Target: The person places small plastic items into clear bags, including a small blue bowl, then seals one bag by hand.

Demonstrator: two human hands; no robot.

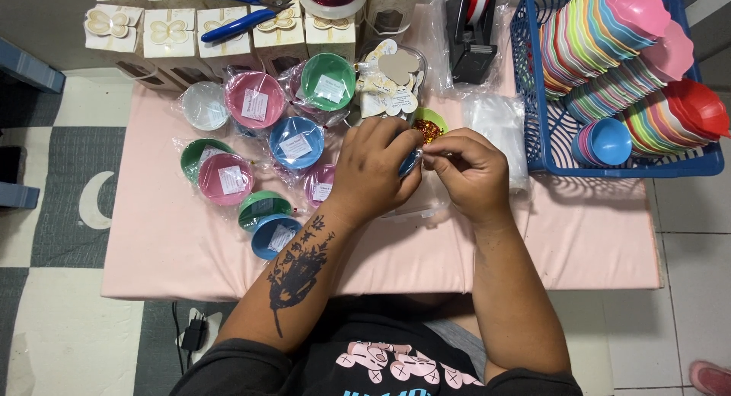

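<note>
Both hands, left hand [373, 167] and right hand [468, 171], pinch together on a small blue plastic bowl [410, 162]; bagged pastel plastic bowls [255, 99] crowd the pink counter [190, 247] (many done), stacked unwrapped bowls [609, 30] remain.

Blue bowl [410, 163] mostly hidden between hands, perhaps bagged.

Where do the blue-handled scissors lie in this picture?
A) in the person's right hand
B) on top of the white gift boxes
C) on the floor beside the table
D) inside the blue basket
B: the blue-handled scissors rest across the white gift boxes at the far edge of the pink table.
</note>
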